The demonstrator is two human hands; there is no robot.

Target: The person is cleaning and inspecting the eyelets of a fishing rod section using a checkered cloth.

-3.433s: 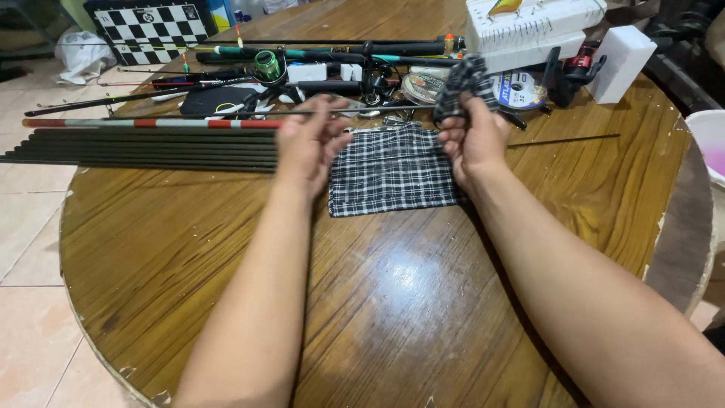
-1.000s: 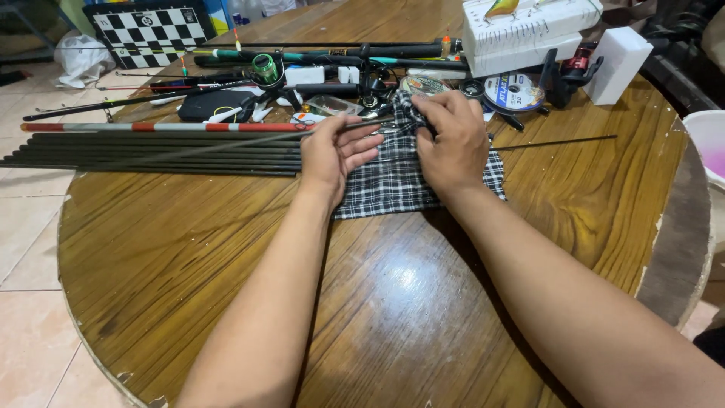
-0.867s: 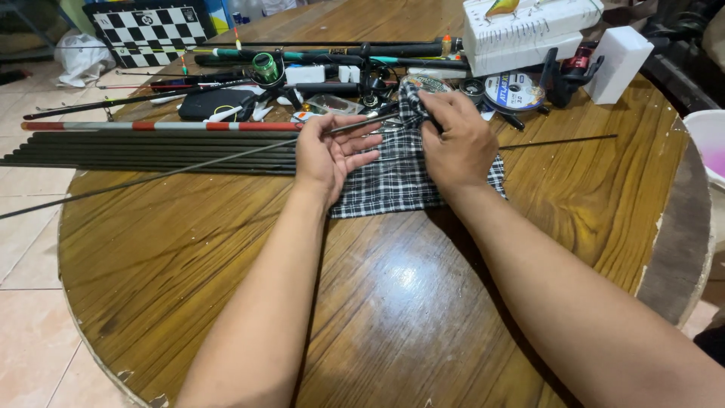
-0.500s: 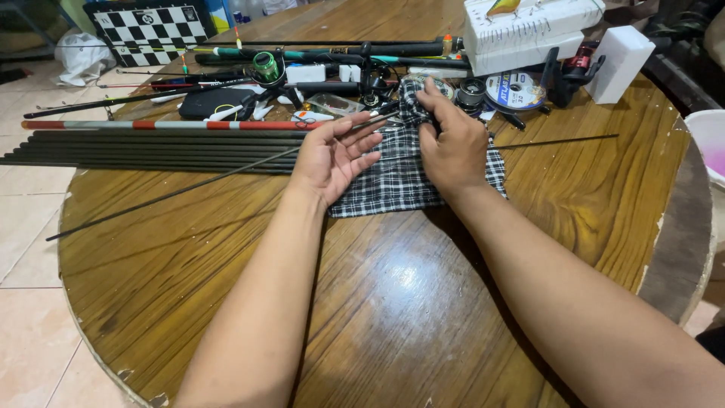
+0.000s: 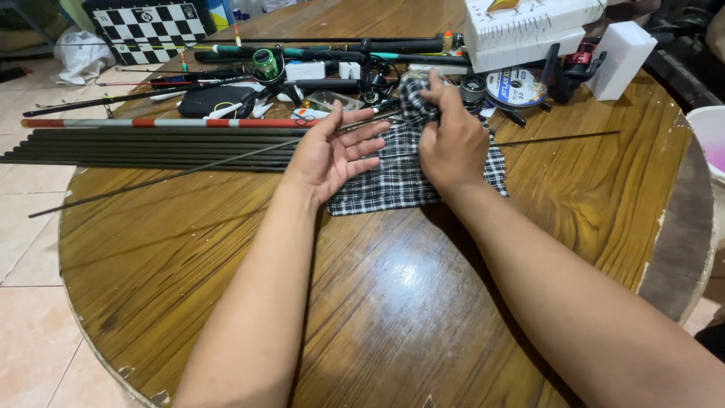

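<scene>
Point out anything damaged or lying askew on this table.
The round wooden table is chipped along its near-left edge, pale material showing through. One thin dark rod lies slanted, its tip past the table's left edge, while the rod bundle beside it lies parallel. The checked cloth is bunched under the right hand.

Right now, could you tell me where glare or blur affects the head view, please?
In the head view, a bright glare patch sits on the varnished round wooden table below the checked cloth; the left hand, right hand and thin dark rod section look sharp; the table rim bows with wide-angle distortion.
</scene>
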